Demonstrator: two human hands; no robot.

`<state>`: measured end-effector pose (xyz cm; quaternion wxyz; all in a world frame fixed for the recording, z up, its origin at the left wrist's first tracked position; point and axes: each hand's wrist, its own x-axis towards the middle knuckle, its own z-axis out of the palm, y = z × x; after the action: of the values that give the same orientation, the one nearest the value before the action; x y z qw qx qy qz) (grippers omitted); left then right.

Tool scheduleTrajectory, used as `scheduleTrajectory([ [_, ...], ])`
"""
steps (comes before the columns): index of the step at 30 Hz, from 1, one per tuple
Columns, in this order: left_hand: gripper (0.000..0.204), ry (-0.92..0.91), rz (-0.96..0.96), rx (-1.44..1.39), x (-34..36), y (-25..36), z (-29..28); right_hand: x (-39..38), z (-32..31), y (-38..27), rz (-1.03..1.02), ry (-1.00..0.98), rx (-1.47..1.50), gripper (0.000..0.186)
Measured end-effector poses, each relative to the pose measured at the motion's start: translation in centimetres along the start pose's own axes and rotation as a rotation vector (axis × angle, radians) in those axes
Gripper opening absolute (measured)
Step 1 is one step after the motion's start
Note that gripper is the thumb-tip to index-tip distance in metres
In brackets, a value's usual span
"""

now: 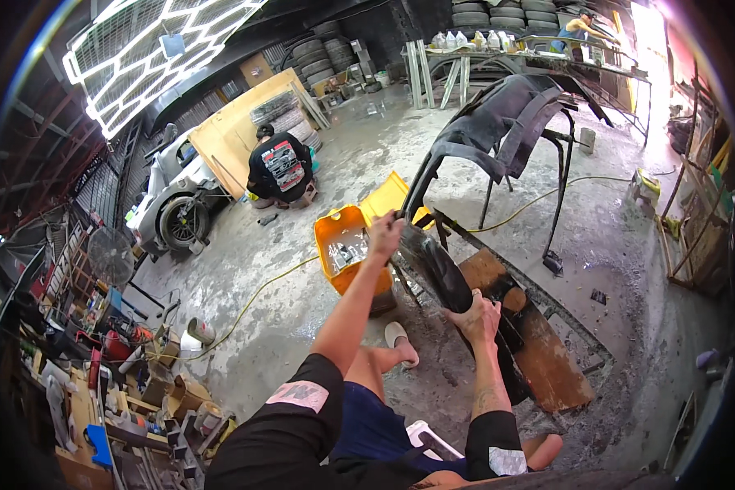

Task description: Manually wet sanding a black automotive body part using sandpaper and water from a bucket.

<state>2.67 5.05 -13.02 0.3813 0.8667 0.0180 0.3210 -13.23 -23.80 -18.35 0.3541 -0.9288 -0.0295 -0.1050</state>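
A long, dark, curved panel (433, 261) runs diagonally in front of me. My left hand (386, 235) grips its upper, narrow end, and my right hand (474, 317) grips it farther down on the right. Below it lie rusty brown boards (551, 367) and a dark metal frame (580, 335). Just left of my left hand stands a yellow tub (332, 236) holding cloudy water and some unclear items, with a yellow lid (384, 192) behind it.
A dark car-body shell (506, 122) rests on stands ahead right. A crouching person (278, 163) works near a light-coloured car (151, 220). Another person (580, 33) is at a back table. Clutter (114, 392) lines the left; a yellow hose (261, 298) crosses the floor.
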Motion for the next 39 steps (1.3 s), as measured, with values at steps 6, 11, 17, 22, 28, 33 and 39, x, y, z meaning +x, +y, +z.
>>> scheduleTrajectory([
  [6, 0.029, -0.141, -0.1, 0.2, 3.7, -17.8, -1.2, -0.2, -0.2, 0.4, -0.002, 0.035, -0.075, 0.086],
  [11, 0.028, -0.356, -0.256, 0.451, 5.7, -31.3, 0.9, 0.4, 0.5, -0.1, -0.069, 0.08, -0.13, 0.083],
  [17, 0.034, -0.528, -0.278, 0.551, 7.2, -42.4, 1.3, 1.7, 1.2, -2.5, -0.142, 0.047, -0.087, 0.07],
  [22, 0.04, -0.362, -1.224, -0.58, -1.6, -25.0, 12.1, -0.1, -2.0, 0.5, -0.002, 0.054, -0.323, 0.07],
  [28, 0.02, -0.718, 0.19, 0.143, 12.2, -31.5, -3.1, 1.4, 1.6, -1.5, -0.125, 0.053, -0.151, 0.073],
  [33, 0.039, -0.891, 0.37, -0.003, 11.7, -4.4, -9.1, 0.6, 0.6, -0.7, -0.045, 0.047, -0.134, 0.089],
  [39, 0.044, -0.948, 0.884, 0.177, 4.0, 8.2, -5.7, 0.3, 1.0, -0.1, -0.085, 0.067, -0.091, 0.098],
])
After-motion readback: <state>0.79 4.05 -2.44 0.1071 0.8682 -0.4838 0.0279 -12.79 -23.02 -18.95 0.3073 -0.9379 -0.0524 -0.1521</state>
